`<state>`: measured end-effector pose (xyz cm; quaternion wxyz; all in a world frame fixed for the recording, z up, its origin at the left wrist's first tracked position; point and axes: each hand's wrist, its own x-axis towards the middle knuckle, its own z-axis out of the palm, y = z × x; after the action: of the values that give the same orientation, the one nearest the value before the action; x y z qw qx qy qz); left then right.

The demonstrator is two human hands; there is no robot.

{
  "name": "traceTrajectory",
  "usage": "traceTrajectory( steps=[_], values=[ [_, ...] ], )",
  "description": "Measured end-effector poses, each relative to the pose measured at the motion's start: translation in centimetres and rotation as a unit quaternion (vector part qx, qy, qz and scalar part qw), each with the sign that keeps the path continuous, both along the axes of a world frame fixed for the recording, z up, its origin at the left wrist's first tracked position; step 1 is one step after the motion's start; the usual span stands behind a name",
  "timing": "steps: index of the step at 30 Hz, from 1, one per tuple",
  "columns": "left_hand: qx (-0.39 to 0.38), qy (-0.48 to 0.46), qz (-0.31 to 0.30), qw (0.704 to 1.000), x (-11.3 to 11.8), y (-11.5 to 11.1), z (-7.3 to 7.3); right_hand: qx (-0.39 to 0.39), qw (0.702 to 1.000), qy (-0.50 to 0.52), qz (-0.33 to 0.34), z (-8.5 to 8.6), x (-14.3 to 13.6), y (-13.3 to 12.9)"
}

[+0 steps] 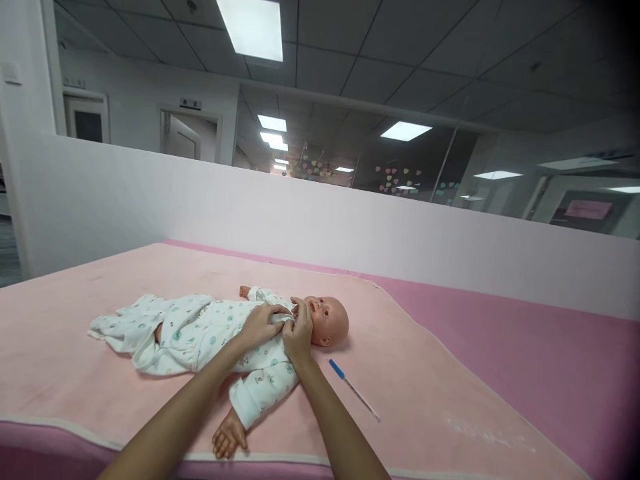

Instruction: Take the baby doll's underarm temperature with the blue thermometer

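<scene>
Two doorways [193, 137] showed at the upper left, beyond one low white wall [350, 220] that ran behind everything and hid their lower parts. In front of it, one doll [223, 327] lay on its back on one pale pink mat [440, 400], legs to the left and head to the right, dressed in one white patterned outfit [187, 330]. The doll's two hands were bare, the near one [229, 435] close to the mat's front edge, the far one [244, 291] beyond the body. The person's left hand [263, 325] pinched the outfit's neckline, its forearm blocking part of the doll's trunk. Just beside it, the right hand [299, 331] had curled fingers at the same neckline; whether they gripped cloth I could not tell. That hand covered the neck. Past the doll's head [330, 321], one thin blue-ended stick [356, 393] lay aslant on the mat, near the right forearm, touched by neither hand.
</scene>
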<state>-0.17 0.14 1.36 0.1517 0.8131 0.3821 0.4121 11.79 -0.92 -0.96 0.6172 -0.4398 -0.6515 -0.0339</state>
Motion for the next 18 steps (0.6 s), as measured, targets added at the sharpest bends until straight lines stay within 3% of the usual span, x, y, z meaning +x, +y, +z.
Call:
traceTrajectory(
  steps=[6, 13, 18],
  values=[
    [0.013, -0.016, -0.005, 1.000, 0.1, -0.3, 0.2, 0.030, 1.000, 0.003, -0.010, 0.1, -0.2, -0.3],
    [0.042, -0.005, 0.032, 0.999, 0.4, -0.4, -0.1, 0.065, 0.997, -0.033, 0.009, 0.3, -0.3, -0.7],
    [0.044, -0.003, -0.042, 0.998, -1.3, -0.5, 0.7, 0.106, 0.993, -0.056, -0.021, 0.3, 0.0, -0.6]
  ],
)
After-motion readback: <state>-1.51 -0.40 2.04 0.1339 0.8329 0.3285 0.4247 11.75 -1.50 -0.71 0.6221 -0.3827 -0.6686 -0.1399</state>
